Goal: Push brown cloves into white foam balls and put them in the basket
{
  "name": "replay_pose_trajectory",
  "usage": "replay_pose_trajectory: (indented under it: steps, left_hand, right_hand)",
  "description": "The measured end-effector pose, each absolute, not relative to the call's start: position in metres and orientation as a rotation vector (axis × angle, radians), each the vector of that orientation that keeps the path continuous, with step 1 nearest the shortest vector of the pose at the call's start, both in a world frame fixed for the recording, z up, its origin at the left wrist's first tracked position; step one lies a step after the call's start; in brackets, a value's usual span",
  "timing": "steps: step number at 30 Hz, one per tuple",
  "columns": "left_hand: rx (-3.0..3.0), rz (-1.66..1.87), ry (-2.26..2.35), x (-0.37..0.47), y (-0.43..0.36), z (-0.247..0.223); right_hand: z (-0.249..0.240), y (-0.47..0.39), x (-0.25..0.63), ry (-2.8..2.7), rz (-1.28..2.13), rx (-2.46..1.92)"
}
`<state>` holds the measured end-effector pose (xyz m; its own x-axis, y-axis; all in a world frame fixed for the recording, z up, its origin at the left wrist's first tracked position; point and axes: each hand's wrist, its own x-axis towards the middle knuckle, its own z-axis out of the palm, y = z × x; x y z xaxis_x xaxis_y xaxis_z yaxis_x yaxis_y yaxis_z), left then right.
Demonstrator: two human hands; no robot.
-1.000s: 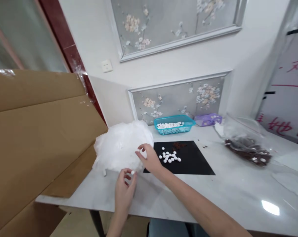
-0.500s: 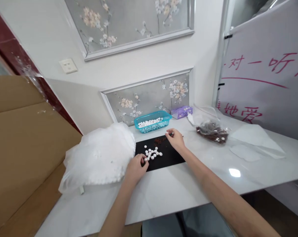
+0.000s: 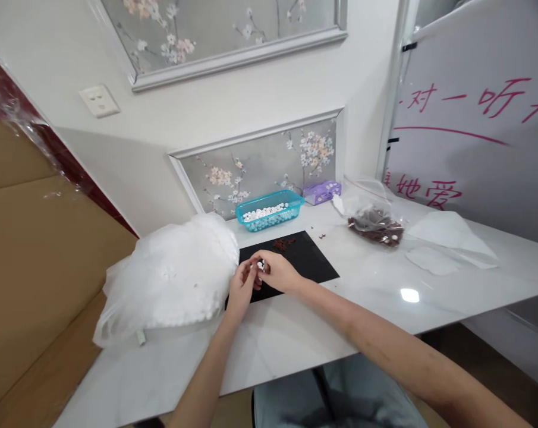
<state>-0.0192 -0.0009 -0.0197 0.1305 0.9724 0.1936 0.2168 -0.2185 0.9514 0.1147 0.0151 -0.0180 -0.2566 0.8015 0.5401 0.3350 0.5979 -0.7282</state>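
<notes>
My left hand and my right hand meet over the left part of a black mat. Their fingers are pinched close together. What lies between the fingertips is too small to make out. Small white balls show between my hands, and the rest of that group is hidden by them. Dark reddish-brown bits lie at the back of the mat. Behind the mat stands a blue plastic basket holding many white balls.
A large clear bag of white balls sits left of the mat. To the right are a bag with brown material and flat plastic. A purple pack stands by the wall, and a cardboard box at far left.
My right hand has moved left and nearer from the brown bits to meet my left hand, which has risen slightly. The camera view has shifted a little.
</notes>
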Motion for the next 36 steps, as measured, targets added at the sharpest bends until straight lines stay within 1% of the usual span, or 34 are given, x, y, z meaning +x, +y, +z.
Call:
replay_pose_trajectory:
  steps: [2,4,6,8,9,12,15,18,23,25,29,31,36]
  left_hand:
    - [1.516,1.215,1.162,-0.017,0.003,-0.021]
    - [1.438,1.321,1.164,-0.011,0.008,-0.02]
    - [1.376,1.423,1.182,0.001,0.015,-0.018]
    - [1.376,1.47,1.185,0.018,0.022,-0.016]
    - [1.398,1.484,1.172,0.026,0.024,-0.015]
    - [1.534,1.524,1.109,0.046,0.027,-0.018]
    - [1.629,1.376,1.093,0.049,0.024,-0.026]
    - [1.568,1.321,1.097,0.041,0.022,-0.03]
    - [1.416,1.366,1.094,0.034,0.023,-0.024]
    - [1.392,1.366,1.088,0.035,0.024,-0.022]
    - [1.31,1.335,1.037,0.039,0.022,-0.021]
    - [1.22,1.337,1.007,0.04,0.021,-0.021]
    - [1.072,1.33,0.946,0.042,0.021,-0.022]
  right_hand:
    - [-0.012,0.016,0.121,-1.918,0.595,-0.878]
    - [-0.006,0.024,0.141,-2.002,0.684,-0.849]
    - [-0.002,0.036,0.168,-1.977,0.74,-1.065]
    - [-0.004,0.047,0.195,-1.941,0.593,-1.45]
    - [-0.008,0.051,0.205,-1.915,0.554,-1.542]
    - [-0.022,0.057,0.217,-1.895,0.531,-1.648]
    - [-0.033,0.058,0.211,-1.867,0.528,-1.67]
    - [-0.035,0.058,0.204,-1.856,0.534,-1.635]
    - [-0.029,0.055,0.2,-1.789,0.539,-1.562]
    - [-0.025,0.051,0.196,-1.67,0.685,-1.451]
    - [-0.015,0.039,0.183,-1.337,1.201,-0.967]
    - [-0.012,0.034,0.179,-1.27,1.305,-0.851]
    - [-0.009,0.032,0.179,-1.226,1.4,-0.842]
